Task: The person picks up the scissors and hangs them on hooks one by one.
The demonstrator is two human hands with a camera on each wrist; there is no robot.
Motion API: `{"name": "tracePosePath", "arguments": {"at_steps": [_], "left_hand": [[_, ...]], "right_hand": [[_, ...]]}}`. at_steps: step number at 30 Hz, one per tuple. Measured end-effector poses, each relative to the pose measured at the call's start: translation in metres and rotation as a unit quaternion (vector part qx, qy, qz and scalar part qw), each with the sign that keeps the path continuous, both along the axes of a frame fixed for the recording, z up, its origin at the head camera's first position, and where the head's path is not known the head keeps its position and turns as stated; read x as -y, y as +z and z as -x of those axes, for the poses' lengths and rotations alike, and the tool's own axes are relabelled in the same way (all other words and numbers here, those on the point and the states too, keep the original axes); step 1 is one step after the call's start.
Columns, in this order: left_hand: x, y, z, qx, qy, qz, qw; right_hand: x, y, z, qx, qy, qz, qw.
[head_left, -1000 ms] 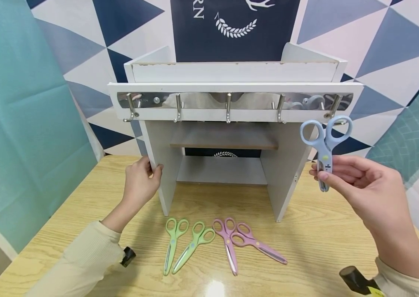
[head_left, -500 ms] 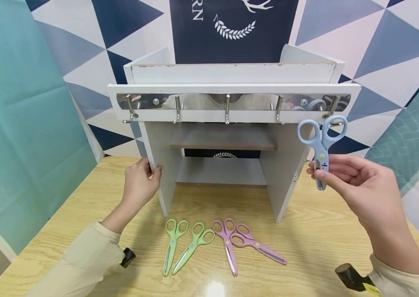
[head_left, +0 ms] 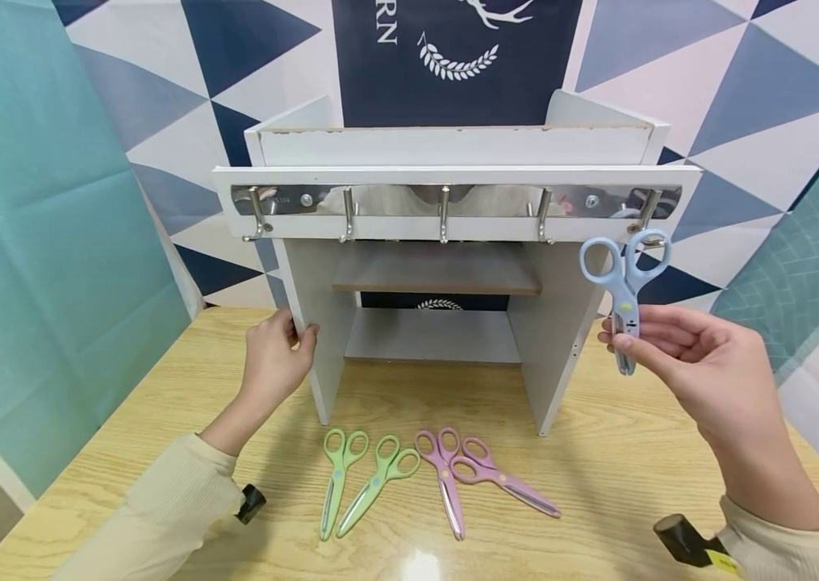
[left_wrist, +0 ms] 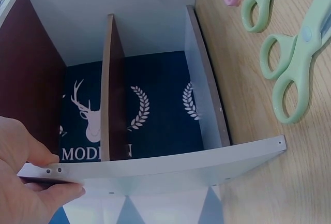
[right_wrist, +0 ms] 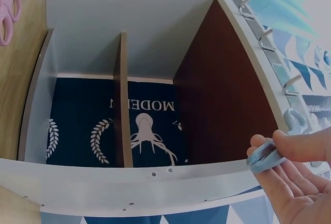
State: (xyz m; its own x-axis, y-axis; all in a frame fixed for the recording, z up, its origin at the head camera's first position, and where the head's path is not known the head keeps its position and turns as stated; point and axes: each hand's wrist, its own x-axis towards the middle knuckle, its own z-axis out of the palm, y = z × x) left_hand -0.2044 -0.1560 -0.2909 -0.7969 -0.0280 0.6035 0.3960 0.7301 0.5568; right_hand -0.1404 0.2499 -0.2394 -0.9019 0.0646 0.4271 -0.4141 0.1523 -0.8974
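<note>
My right hand pinches a pair of blue scissors by the blades, between thumb and fingers, with the finger loops pointing up. In the head view, one loop overlaps the lower end of the rightmost metal hook; I cannot tell whether the hook passes through it. The right wrist view shows the blue scissors beside the cabinet's panel edge. At the opposite side, my left hand grips the front edge of the white cabinet's left side panel, thumb on the inner face.
Two green scissors and two pink scissors lie on the wooden table before the cabinet. Several hooks line its front rail. A patterned backdrop stands behind.
My right hand has shifted slightly left with the blue scissors, bringing the loop closer under the rightmost hook. The left hand keeps its grip on the panel. The head view has shifted a little.
</note>
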Motion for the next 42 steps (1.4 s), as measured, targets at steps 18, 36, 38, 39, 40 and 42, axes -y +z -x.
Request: {"name": "tracePosePath", "arguments": {"at_steps": [18, 36, 38, 39, 40, 42], "left_hand": [[-0.001, 0.000, -0.001, 0.006, 0.000, -0.005, 1.0000], [-0.001, -0.001, 0.000, -0.006, 0.009, 0.004, 0.9999], [-0.001, -0.001, 0.000, -0.002, 0.009, 0.004, 1.0000], [-0.001, -0.001, 0.000, -0.001, 0.008, 0.004, 1.0000], [-0.001, -0.001, 0.000, -0.001, 0.007, 0.002, 1.0000], [-0.001, -0.001, 0.000, -0.001, 0.004, 0.002, 1.0000]], "right_hand": [[-0.005, -0.006, 0.004, 0.013, -0.007, 0.002, 1.000], [-0.013, -0.020, 0.006, 0.051, 0.030, -0.071, 0.996], [-0.013, -0.022, 0.007, 0.063, 0.021, -0.091, 0.994], [-0.014, -0.023, 0.007, 0.068, 0.022, -0.095, 0.993], [-0.014, -0.024, 0.008, 0.072, 0.025, -0.093, 0.993], [-0.015, -0.026, 0.009, 0.077, 0.036, -0.082, 0.993]]}}
